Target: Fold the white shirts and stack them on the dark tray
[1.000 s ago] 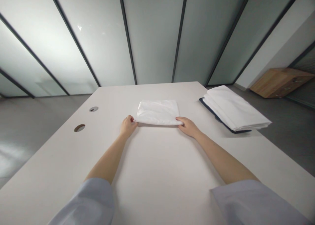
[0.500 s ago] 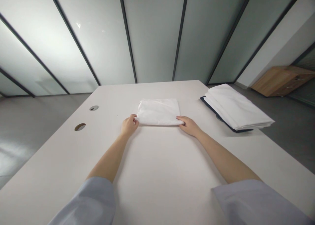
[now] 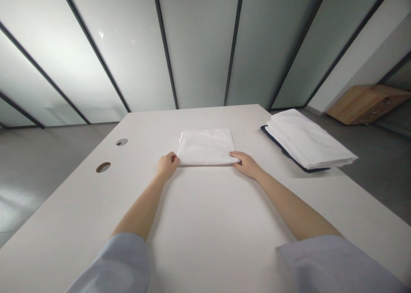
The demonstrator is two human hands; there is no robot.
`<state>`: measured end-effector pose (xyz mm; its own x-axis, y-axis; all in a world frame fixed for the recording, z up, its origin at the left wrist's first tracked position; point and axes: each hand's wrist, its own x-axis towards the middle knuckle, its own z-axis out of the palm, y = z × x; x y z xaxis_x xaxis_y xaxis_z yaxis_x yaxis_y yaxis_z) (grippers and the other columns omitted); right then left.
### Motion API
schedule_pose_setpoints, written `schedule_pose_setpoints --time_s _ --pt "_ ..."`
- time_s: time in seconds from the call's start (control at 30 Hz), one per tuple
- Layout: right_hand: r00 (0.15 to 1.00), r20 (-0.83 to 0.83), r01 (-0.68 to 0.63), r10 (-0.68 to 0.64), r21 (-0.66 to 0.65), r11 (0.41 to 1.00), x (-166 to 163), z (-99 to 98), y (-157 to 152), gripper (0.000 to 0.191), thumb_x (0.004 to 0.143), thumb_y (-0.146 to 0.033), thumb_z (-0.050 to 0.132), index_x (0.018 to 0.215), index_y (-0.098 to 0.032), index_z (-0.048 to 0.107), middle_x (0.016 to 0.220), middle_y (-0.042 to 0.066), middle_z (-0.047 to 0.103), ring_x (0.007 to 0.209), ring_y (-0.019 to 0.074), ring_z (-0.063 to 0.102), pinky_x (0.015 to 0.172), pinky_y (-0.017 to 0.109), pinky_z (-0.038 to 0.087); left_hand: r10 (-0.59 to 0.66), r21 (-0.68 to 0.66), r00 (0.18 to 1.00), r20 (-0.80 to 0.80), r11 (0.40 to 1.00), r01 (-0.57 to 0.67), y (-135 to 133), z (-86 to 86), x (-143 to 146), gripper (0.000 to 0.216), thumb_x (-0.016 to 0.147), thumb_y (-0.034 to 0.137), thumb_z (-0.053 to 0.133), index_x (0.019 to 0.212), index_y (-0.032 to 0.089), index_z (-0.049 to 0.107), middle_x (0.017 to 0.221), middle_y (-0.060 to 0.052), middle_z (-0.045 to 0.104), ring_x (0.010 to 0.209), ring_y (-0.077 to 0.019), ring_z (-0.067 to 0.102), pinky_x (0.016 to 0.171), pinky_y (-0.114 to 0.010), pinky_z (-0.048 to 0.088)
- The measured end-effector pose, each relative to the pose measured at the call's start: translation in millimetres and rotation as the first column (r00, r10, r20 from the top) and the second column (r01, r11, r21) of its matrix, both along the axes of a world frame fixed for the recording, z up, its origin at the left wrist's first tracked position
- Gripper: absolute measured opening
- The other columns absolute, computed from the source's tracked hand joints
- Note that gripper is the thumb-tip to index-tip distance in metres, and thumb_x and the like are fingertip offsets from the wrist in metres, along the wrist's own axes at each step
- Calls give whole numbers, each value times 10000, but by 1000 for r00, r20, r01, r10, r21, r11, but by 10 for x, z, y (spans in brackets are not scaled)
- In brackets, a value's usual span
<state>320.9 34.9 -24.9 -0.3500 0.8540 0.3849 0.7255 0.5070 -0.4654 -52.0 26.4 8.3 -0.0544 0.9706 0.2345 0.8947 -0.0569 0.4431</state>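
A folded white cloth lies flat on the table in the middle of the head view, its near edge almost straight. My left hand is closed in a pinch at the cloth's near left corner, thumb and fingertips together. At the near right corner, my right hand grips the cloth, with the fingers on top and the thumb at the near edge. Faint wrinkles run along the cloth's far left part.
A stack of folded white cloth rests at the right on a dark flat piece. Two round holes, one with a grey cover, are in the white table at left. Frosted glass panels stand behind; a wooden cabinet is far right.
My left hand has shifted slightly left and its fingers have drawn closer together at the corner. The cloth's left side looks a little smoother. My right hand has stayed in place.
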Motion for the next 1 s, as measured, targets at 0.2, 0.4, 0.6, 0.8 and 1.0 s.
schedule_pose_setpoints --time_s 0.2,0.4,0.6,0.8,1.0 --pt "1000 -7 -14 14 6 1000 8 -12 4 426 733 -149 595 1144 -207 694 1244 90 658 1179 261 597 1065 467 433 63 13 937 343 997 -72 106 -136 -87 349 781 236 395 1061 177 595 697 -14 640 666 -181 607 600 -280 462" --pt "982 -186 -7 -6 -69 998 15 1 -21 342 768 -188 587 1087 -244 695 1284 54 637 1260 245 534 1100 451 387 -221 75 949 223 975 209 197 -211 -272 601 641 114 455 1224 177 586 1299 -99 588 1201 -235 549 983 -375 478" --pt "877 -460 17 -137 -256 966 54 111 -51 203 790 -333 546 907 -224 672 1018 30 726 1034 250 633 913 387 493 -323 -9 945 49 946 324 174 -174 -303 770 682 206 595 1430 159 417 1472 -145 436 1373 -308 381 1139 -475 309" --pt "869 -465 26 -169 -300 954 47 195 -84 191 758 -389 550 750 -212 620 659 -19 612 695 192 574 676 296 481 -385 27 923 -4 922 385 106 -153 -121 756 693 425 719 1388 239 485 1519 -108 385 1413 -345 308 1139 -520 301" --pt "918 -390 -18 -70 -218 976 65 129 -96 245 791 -336 550 969 -219 670 979 43 707 942 247 639 868 385 501 -401 63 909 111 916 397 139 -208 -72 422 734 241 580 1143 209 678 1278 -61 644 1212 -250 571 1081 -407 419"
